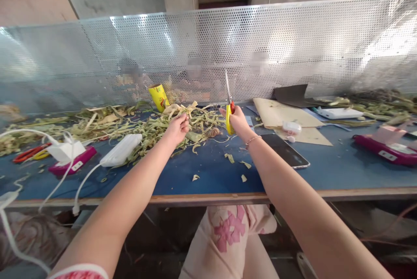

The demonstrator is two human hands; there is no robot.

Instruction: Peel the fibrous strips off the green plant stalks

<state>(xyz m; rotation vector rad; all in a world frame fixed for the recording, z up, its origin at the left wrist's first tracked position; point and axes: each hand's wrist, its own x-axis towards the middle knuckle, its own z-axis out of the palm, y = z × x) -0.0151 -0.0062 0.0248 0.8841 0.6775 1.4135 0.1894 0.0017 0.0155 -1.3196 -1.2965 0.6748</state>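
Note:
My right hand (239,121) is closed around the yellow and red handles of a pair of scissors (229,116). The blades point up and away from me, toward the perforated metal screen. My left hand (178,128) is held over a pile of dry green and straw-coloured plant strips (151,133), its fingers curled together. Whatever those fingers may hold is hidden. Just behind the left hand, a yellow tube (158,97) leans over the pile. A few small plant scraps (229,157) lie on the blue tabletop between my arms.
A perforated metal screen (221,48) runs along the table's back. At left sit a white power bank (121,150), a purple power strip (73,161) with cables, and red-handled scissors (31,153). A black phone (285,151), paper sheets (283,114) and another purple strip (387,151) occupy the right.

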